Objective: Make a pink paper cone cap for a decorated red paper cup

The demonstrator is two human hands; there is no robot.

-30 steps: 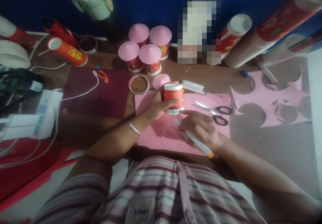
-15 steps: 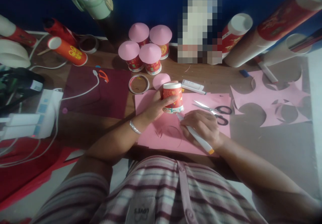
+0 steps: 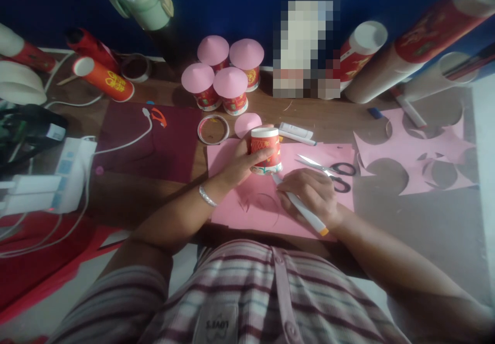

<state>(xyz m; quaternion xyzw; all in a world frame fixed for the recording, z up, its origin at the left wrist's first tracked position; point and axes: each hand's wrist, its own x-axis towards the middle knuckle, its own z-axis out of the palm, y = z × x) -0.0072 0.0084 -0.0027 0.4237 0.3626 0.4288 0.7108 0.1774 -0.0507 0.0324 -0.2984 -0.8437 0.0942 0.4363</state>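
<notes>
My left hand [image 3: 243,161] is wrapped round a red paper cup [image 3: 266,150] with gold patterns, a white top edge and a white lower band bearing green and pink marks. In my right hand [image 3: 311,192] is a white marker [image 3: 307,214] with an orange end; its tip is close to the cup's lower band, and whether it touches I cannot tell. Under both hands lie sheets of pink paper [image 3: 235,212]. Scissors [image 3: 328,171] with black handles rest on the paper beyond my right hand. Behind the cup is a pink paper cone [image 3: 248,125].
Several red cups with pink cone tops [image 3: 230,83] stand at the back. A tape roll [image 3: 213,129] and white markers [image 3: 296,132] lie nearby. Pink paper scraps [image 3: 415,150] are at right, a maroon sheet [image 3: 154,148] at left, and a power strip [image 3: 71,174] with cables far left.
</notes>
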